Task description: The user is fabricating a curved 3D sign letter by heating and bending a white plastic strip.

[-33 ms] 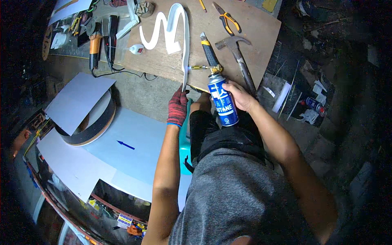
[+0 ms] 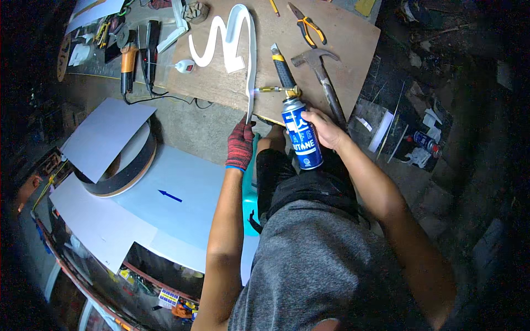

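Observation:
My left hand, in a red and black knitted glove, is closed on the near end of a long white strip. Farther along, the strip bends into wavy curves above the wooden board. My bare right hand wraps around a blue gas canister, held upright and slightly tilted. On its top sits a brass torch head, its nozzle aimed left at the strip. A faint bluish glow shows where the nozzle's tip faces the strip's edge, just beyond my left hand.
On the wooden board lie a utility knife, a claw hammer, pliers and a pencil. Left stand an angle grinder and a small white bottle. White sheets and a round drum-like form are at lower left.

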Motion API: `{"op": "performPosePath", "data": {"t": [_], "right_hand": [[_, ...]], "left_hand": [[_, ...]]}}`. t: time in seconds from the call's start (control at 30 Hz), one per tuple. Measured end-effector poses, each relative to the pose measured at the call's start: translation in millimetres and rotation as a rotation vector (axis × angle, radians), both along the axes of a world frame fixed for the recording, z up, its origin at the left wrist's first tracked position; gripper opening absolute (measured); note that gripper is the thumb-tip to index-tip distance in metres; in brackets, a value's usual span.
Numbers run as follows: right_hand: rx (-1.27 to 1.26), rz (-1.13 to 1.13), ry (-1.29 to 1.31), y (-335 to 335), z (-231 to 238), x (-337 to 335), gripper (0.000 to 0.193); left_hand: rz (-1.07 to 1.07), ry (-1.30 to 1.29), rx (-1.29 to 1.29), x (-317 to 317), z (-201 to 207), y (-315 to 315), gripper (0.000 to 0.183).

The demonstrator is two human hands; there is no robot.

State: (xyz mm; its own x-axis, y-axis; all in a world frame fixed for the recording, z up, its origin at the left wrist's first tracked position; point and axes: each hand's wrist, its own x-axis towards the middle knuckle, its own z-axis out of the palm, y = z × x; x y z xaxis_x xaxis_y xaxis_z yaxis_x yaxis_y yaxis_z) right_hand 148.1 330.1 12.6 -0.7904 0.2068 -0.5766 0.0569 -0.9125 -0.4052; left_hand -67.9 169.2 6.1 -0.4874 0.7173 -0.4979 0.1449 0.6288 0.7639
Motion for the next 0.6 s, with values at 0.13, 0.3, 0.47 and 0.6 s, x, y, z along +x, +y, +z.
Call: {"op": "performPosePath", "data": {"t": [0.13, 0.3, 0.47, 0.6], "right_hand": [[0.028, -0.089, -0.023, 10.0, 4.6, -6.7, 0.036], [0.057, -0.104, -0.074, 13.4, 8.0, -11.6, 0.032], [0.064, -0.082, -0.052, 16.8, 10.9, -14.7, 0.034], [0.074, -0.114, -0.064, 19.1, 12.2, -14.8, 0.035]], "left_hand": [[-0.006, 0.044, 0.029, -0.5, -2.8, -1.3, 0.031], [-0.099, 0.2, 0.046, -3.1, -4.1, -1.0, 0.033], [-0.099, 0.202, -0.012, -3.1, 0.4, 3.2, 0.037], [-0.103, 0.218, -0.047, -1.0, 4.2, 6.3, 0.042]]}}
